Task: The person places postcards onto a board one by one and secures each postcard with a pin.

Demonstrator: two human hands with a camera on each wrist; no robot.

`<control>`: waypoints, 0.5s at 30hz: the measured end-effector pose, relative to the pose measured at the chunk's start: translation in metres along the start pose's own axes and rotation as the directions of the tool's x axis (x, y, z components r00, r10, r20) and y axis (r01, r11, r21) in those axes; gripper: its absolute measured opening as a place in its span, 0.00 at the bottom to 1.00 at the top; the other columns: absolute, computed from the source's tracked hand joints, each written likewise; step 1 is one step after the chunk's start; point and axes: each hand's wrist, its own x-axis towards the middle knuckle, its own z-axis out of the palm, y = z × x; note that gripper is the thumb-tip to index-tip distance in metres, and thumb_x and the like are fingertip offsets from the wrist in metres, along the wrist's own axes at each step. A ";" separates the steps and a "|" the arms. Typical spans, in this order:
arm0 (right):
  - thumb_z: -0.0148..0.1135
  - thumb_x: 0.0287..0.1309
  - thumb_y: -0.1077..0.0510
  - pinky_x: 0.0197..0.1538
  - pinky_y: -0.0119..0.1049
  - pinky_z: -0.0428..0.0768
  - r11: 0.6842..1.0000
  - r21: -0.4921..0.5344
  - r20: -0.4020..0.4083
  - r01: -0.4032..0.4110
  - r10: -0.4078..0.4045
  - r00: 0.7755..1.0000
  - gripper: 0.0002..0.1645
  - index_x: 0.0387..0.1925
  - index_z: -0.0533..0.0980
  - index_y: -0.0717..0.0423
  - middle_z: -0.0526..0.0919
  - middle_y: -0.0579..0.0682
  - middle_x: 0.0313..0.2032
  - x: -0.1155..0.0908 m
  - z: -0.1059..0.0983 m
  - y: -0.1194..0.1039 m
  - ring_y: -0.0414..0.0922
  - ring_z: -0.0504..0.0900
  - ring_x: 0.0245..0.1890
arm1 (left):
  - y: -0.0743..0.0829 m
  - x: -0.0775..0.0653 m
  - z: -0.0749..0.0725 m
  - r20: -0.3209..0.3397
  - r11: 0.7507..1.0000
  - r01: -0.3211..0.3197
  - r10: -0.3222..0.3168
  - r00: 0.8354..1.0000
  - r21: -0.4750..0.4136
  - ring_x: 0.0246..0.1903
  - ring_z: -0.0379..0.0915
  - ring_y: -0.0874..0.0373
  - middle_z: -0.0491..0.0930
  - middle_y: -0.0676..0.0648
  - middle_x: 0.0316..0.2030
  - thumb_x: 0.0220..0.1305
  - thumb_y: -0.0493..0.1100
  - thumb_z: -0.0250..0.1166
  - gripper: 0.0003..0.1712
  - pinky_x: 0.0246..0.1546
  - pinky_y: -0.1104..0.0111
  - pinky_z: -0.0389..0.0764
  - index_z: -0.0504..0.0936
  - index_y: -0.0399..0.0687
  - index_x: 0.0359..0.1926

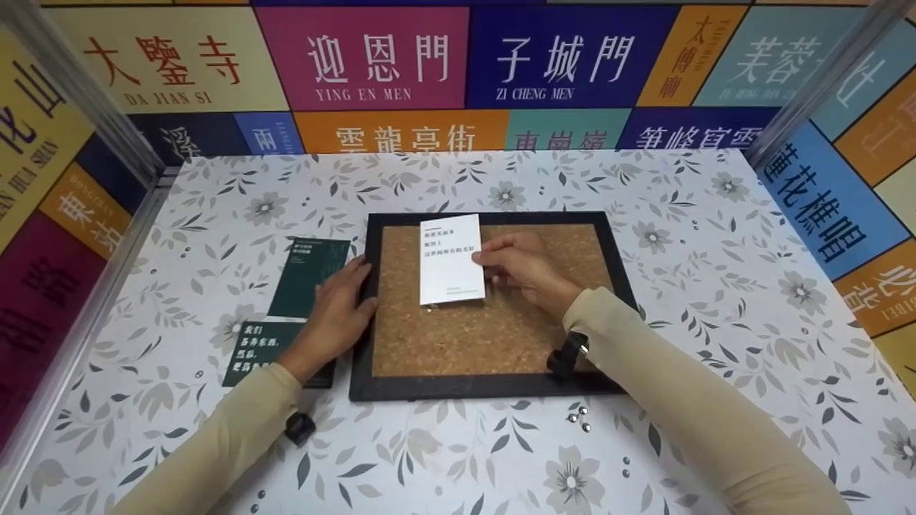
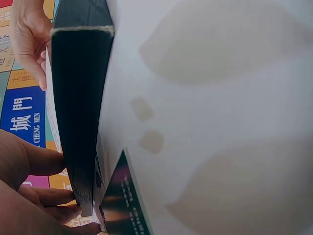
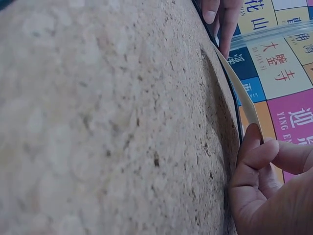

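My right hand [image 1: 526, 268] pinches the right edge of a white card [image 1: 447, 275] with dark printed lines. The card is over the upper left of a cork board [image 1: 436, 343] in a black frame [image 1: 494, 387]. In the right wrist view, the card [image 3: 243, 95] bends slightly and stands off the cork at the pinched end. My left hand [image 1: 333, 315] rests against the frame's left side; its fingertips touch the black edge [image 2: 78, 112] in the left wrist view. Beside that hand lies a dark green card [image 1: 304, 279].
A second dark green card [image 1: 254, 350] with white characters lies nearer, partly under my left forearm. Several small silver pins [image 1: 583, 422] are on the flowered tabletop [image 1: 458, 458] in front of the board. Colourful panels with characters [image 1: 372, 64] stand behind and at both sides.
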 end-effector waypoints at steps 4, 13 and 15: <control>0.76 0.66 0.67 0.31 0.30 0.81 1.000 -0.001 0.001 -0.001 0.001 1.000 0.10 0.46 0.84 0.65 0.89 0.51 0.34 0.000 0.002 0.000 0.41 0.83 0.27 | 0.001 0.001 0.001 -0.001 1.000 0.008 -0.008 1.000 -0.002 0.84 0.48 0.31 0.56 0.32 0.85 0.81 0.35 0.60 0.33 0.80 0.28 0.37 0.64 0.26 0.81; 0.75 0.65 0.69 0.28 0.28 0.80 0.999 0.043 0.021 -0.013 0.013 1.000 0.08 0.43 0.83 0.65 0.87 0.49 0.30 0.003 0.012 0.002 0.39 0.81 0.24 | 0.002 0.000 0.000 -0.002 1.000 0.018 -0.018 1.000 0.007 0.84 0.48 0.31 0.56 0.32 0.85 0.81 0.34 0.59 0.33 0.80 0.28 0.37 0.64 0.27 0.81; 0.75 0.65 0.70 0.28 0.28 0.80 0.998 0.054 0.030 -0.011 0.009 1.000 0.08 0.44 0.83 0.66 0.87 0.50 0.31 0.003 0.016 0.002 0.39 0.80 0.23 | 0.001 -0.001 0.000 -0.001 1.000 0.023 -0.023 1.000 0.007 0.84 0.47 0.31 0.55 0.32 0.85 0.82 0.35 0.60 0.33 0.80 0.28 0.37 0.64 0.27 0.81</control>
